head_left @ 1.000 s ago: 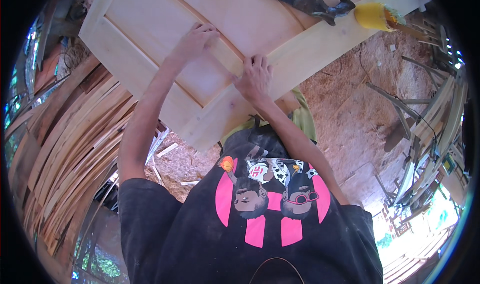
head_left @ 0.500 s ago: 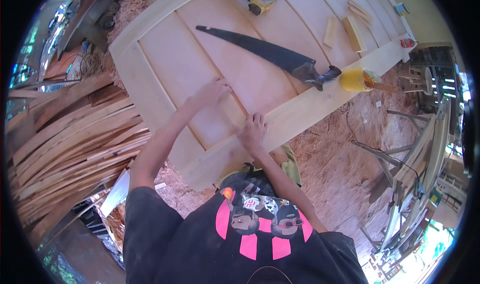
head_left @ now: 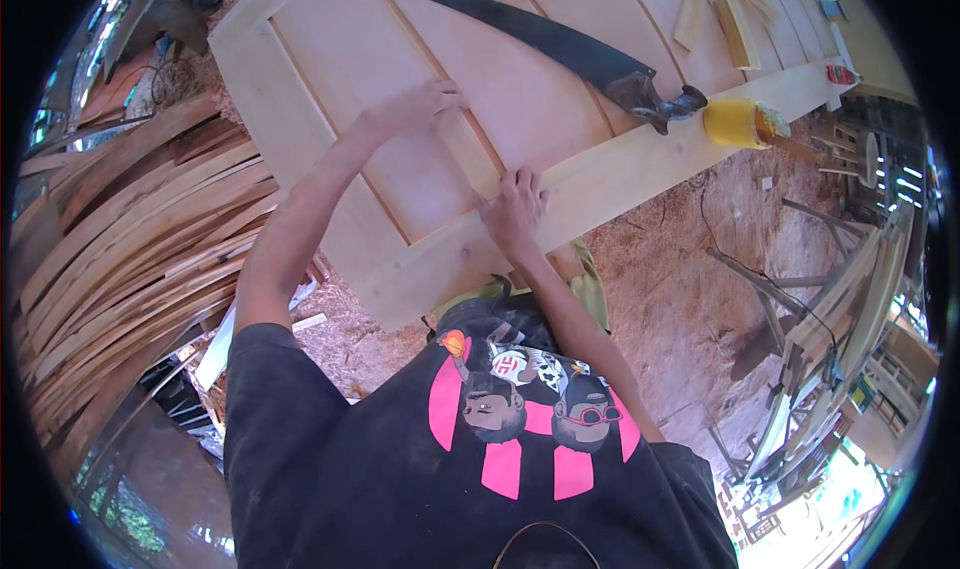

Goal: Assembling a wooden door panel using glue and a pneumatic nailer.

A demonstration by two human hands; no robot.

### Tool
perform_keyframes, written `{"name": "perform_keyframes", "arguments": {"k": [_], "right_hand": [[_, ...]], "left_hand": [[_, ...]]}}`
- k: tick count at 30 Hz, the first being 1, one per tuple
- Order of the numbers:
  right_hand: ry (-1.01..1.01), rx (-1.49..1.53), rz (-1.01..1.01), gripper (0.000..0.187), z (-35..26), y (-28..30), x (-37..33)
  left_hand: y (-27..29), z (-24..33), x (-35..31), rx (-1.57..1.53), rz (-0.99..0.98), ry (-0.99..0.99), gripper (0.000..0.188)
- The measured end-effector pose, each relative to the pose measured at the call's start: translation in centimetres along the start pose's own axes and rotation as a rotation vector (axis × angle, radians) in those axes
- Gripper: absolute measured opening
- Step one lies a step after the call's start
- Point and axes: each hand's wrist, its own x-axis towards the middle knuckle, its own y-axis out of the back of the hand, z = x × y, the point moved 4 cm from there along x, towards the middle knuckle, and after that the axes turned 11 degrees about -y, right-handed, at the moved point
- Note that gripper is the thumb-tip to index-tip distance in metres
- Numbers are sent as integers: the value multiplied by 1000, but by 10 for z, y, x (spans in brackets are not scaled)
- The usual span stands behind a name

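Observation:
A large pale wooden door panel (head_left: 385,279) with long grooves lies in front of me. Along one groove runs a short pale wooden strip (head_left: 466,152), lying between my two hands. My left hand (head_left: 415,109) is at the strip's far end, its fingers bent over it and the thumb hidden. At the near end, beside the door's edge rail, my right hand (head_left: 515,212) has the strip's end between thumb and fingers. Right of my hands a handsaw (head_left: 540,39) with a dark blade and handle lies across the door. Beyond its handle sits a yellow container (head_left: 732,123) on the edge rail.
Wood offcuts (head_left: 735,31) lie at the door's far right, and a red object (head_left: 840,75) is at its edge. Stacked planks (head_left: 150,229) fill the left side. Sawdust covers the floor (head_left: 650,259). Wooden frames (head_left: 830,309) and a cable stand at right.
The view has shifted, so the door and saw sit higher in the picture and the hammer-like tools at the top have left it. Both hands remain at the strip.

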Motion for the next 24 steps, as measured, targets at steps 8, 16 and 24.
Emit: {"name": "perform_keyframes", "arguments": {"k": [8, 16, 24], "right_hand": [[-7, -8, 9, 56, 0, 0, -4], [19, -4, 56, 53, 3, 0, -2], [110, 298, -103, 38, 50, 11, 21]], "left_hand": [[-1, -3, 7, 89, -115, -168, 59], [-2, -1, 10, 52, -103, -185, 54], [-18, 10, 2, 113, -37, -19, 57]]}}
